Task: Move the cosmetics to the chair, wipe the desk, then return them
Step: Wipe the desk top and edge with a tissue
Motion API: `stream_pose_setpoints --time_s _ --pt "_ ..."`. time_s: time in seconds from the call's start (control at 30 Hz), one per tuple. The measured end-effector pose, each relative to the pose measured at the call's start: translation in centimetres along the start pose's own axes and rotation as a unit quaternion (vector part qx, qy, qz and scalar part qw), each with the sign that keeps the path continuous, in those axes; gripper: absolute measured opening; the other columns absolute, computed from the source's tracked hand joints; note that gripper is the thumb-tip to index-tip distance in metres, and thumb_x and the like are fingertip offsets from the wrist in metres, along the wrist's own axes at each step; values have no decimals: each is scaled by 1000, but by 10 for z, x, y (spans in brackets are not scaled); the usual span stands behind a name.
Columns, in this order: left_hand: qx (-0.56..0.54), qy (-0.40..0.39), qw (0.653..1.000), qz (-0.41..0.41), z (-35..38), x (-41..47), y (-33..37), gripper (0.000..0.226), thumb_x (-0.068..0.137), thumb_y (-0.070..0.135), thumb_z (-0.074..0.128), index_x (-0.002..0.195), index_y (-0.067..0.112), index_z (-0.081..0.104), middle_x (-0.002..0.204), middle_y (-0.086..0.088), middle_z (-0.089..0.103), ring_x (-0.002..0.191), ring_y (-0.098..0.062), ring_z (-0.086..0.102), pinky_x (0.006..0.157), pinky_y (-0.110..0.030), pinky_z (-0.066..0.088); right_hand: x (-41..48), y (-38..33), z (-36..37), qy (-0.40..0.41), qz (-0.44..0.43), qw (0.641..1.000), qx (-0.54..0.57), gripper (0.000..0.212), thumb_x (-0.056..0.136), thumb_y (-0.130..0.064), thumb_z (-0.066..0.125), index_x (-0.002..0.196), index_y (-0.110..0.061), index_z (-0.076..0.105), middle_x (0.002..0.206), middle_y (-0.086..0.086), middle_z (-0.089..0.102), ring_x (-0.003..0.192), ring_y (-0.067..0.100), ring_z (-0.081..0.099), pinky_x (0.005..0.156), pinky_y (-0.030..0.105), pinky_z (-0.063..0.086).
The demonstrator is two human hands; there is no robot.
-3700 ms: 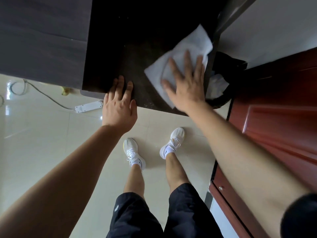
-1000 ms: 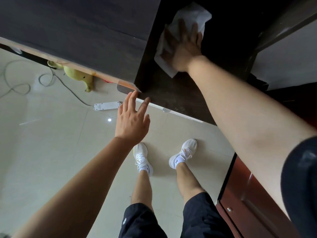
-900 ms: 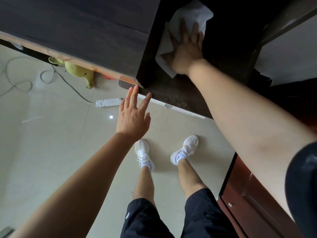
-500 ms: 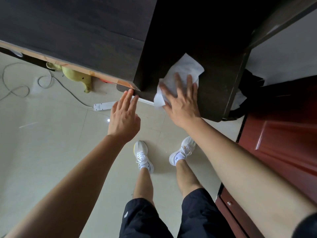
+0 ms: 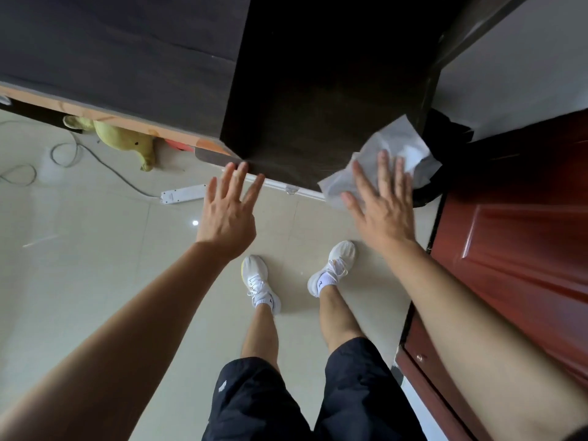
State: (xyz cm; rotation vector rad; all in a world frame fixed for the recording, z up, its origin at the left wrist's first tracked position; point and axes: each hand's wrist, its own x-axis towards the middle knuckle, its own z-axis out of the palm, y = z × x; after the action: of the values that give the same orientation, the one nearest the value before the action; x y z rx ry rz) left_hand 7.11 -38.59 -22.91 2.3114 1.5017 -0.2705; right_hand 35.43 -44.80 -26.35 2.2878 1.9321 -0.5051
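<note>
The dark brown wooden desk top is the thing being cleaned. It lies just beyond the fingertips of both hands. No cosmetics and no chair are seen, so it is judged that the desk is already emptied and the wiping step is in hand.

A thin white paper wipe is pressed onto the near right corner of the desk by the right hand. The fingers are straight and spread. Nothing is gripped; the wipe is only pushed down. One corner of the wipe hangs off the near edge, beside the thumb.

The left hand is held open with nothing in it. Its fingertips are right at the near edge of the desk. Whether the edge is touched cannot be told.

To do this well, the wipe should be held flat under the whole palm, so it is not bunched up or dropped off the edge. Each stroke should be laid next to the last one. The dark part far beyond the fingertips should be gone over too.

A black bag-like thing is seen just right of the right hand, and a red-brown wooden door further right. A white power strip lies on the floor left of the left hand.
</note>
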Motion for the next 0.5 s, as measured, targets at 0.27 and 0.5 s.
stream_pose_setpoints --time_s 0.27,0.5 --pt "-4 -11 1000 -14 1 7 18 72 85 4 49 154 16 32 164 -17 15 152 -35 6 120 -56 13 41 -56 -3 16 36 998 42 65 101 -63 29 160 -36 19 168 19 -2 153 46 -5 124 56 0" --pt "-7 7 1000 -28 -5 2 12 69 82 0 46 150 8 36 160 -21 22 150 -37 13 118 -57 17 43 -105 9 51 -86 994 41 52 108 -47 26 159 -39 21 168 16 7 154 43 2 124 54 4"
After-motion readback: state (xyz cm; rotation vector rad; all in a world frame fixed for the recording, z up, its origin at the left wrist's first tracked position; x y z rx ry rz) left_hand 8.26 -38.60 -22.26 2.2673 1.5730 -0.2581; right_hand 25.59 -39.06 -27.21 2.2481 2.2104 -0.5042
